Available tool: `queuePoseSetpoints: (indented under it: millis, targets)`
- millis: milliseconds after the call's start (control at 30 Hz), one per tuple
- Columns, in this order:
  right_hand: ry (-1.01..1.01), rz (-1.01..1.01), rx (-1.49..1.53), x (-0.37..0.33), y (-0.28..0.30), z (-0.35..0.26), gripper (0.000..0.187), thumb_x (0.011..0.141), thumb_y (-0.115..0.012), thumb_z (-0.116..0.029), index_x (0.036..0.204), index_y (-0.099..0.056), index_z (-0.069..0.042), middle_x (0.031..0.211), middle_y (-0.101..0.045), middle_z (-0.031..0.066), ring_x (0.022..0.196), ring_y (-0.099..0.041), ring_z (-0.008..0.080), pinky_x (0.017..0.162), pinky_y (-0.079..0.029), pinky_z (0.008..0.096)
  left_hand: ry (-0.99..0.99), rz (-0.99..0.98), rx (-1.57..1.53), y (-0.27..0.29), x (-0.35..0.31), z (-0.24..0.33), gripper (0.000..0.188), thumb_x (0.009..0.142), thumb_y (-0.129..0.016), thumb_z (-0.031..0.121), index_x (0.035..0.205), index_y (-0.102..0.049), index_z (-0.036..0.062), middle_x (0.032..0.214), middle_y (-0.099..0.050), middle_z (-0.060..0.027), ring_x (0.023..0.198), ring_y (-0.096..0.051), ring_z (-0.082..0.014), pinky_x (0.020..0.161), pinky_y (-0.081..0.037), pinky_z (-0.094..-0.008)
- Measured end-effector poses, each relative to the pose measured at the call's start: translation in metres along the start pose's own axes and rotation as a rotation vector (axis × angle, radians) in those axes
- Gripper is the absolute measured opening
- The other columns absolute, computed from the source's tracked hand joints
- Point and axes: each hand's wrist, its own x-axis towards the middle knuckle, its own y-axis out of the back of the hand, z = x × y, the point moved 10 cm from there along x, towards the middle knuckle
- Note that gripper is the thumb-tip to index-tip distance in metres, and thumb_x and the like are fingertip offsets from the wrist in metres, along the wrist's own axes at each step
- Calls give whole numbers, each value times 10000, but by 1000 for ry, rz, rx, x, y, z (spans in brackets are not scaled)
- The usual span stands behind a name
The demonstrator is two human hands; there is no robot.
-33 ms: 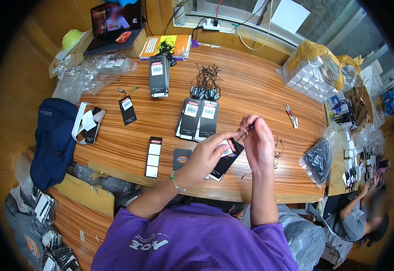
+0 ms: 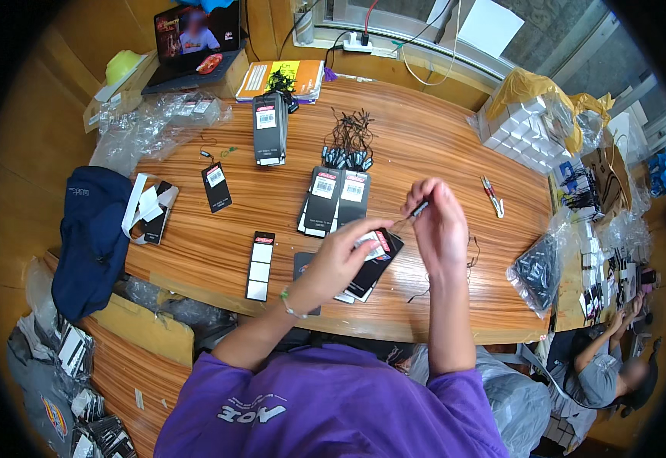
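Table: striped wood.
Tag piles: 3, beyond the hands.
Left hand: thumb and fingers clamped on the black tag.
Right hand: fingertips pinched on the cord.
Black tag: between the 2 hands, over the table's near side.

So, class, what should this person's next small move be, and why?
Probably ease the right hand gently away, drawing the thin cord taut: that hand pinches a dark end piece, the left hand holds the black tag, and the cord spans the gap between them.
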Motion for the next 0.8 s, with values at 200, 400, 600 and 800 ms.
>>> queuePoseSetpoints:
  millis: [200,400,600,800]
  targets:
    - [57,-18,-175,106,-4,-26,216,943,-390,-250,787,-474,-126,764,-490,5,744,-469,126,676,-358,279,87,43,-117,61,28,-45,254,857,-528,0,1110,-523,8,914,-587,-44,856,-560,-85,740,-455,-213]
    - [-31,-9,-431,185,-17,7,235,923,-410,-253,766,-547,-144,705,-527,-44,675,-483,75,652,-340,259,148,36,44,97,51,-60,318,842,-535,-22,1154,-487,7,905,-546,-14,849,-555,-70,742,-457,-194]
    - [-125,-52,-581,224,-14,36,249,915,-427,-264,769,-588,-143,682,-498,-63,627,-434,61,604,-327,241,145,124,299,108,61,-69,341,807,-582,-7,1141,-523,36,809,-543,-20,710,-542,-79,647,-451,-206]
    - [-227,-69,-685,249,4,63,265,908,-445,-280,771,-617,-132,657,-463,-68,597,-396,58,547,-304,232,147,78,535,107,68,-65,393,779,-612,18,1160,-529,59,926,-507,-61,855,-531,-136,750,-442,-257]
